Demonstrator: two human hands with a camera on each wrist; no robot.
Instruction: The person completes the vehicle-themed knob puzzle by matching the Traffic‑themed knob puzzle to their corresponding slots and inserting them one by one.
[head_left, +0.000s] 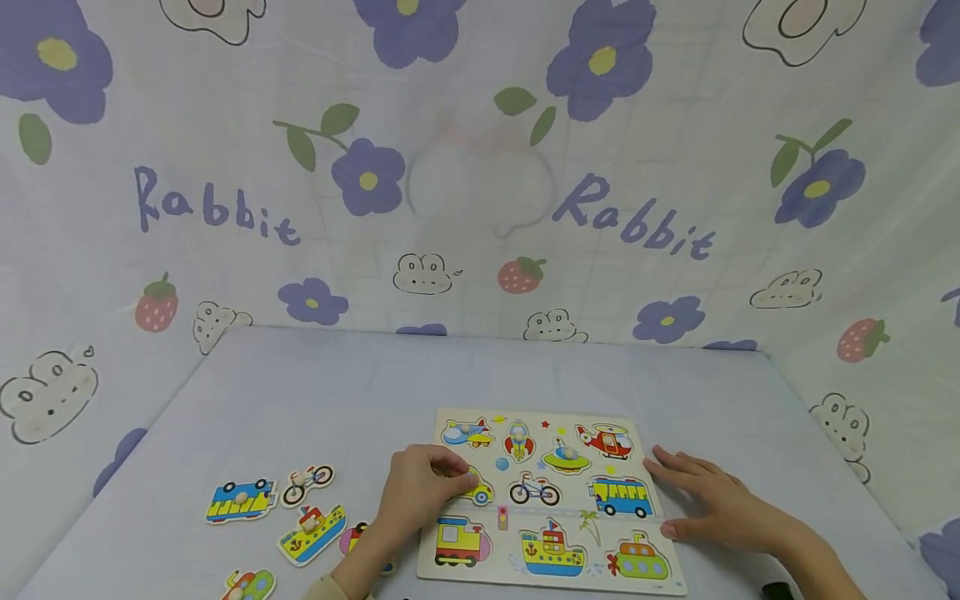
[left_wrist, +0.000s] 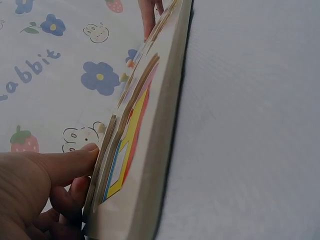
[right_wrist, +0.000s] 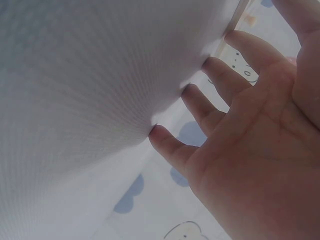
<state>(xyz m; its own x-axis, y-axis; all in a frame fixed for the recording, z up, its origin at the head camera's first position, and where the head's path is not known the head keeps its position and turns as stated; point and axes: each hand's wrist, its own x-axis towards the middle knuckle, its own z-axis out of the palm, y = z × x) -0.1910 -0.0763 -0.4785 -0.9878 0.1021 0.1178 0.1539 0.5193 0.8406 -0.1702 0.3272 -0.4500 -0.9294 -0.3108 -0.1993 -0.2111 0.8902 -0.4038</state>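
Observation:
A wooden puzzle board [head_left: 517, 529] with printed vehicles lies on the table. At its left side, my left hand [head_left: 423, 487] pinches a yellow-green car puzzle piece [head_left: 480, 492] over the car picture; fingers cover part of it. The left wrist view shows the thumb [left_wrist: 75, 162] against the piece's edge, close over the board. Knobbed plane [head_left: 467, 433], rocket [head_left: 518, 442], saucer [head_left: 566, 456] and helicopter [head_left: 606, 442] pieces sit in the upper part. My right hand [head_left: 720, 504] lies spread at the board's right edge, fingertips [right_wrist: 160, 131] down on the tabletop.
Loose pieces lie left of the board: an upside-down bus [head_left: 240, 502], a bicycle [head_left: 307, 485], a ship [head_left: 312, 533] and a submarine [head_left: 251, 586]. My left forearm partly hides a train piece [head_left: 351, 537]. A printed cloth [head_left: 480, 192] hangs behind the table.

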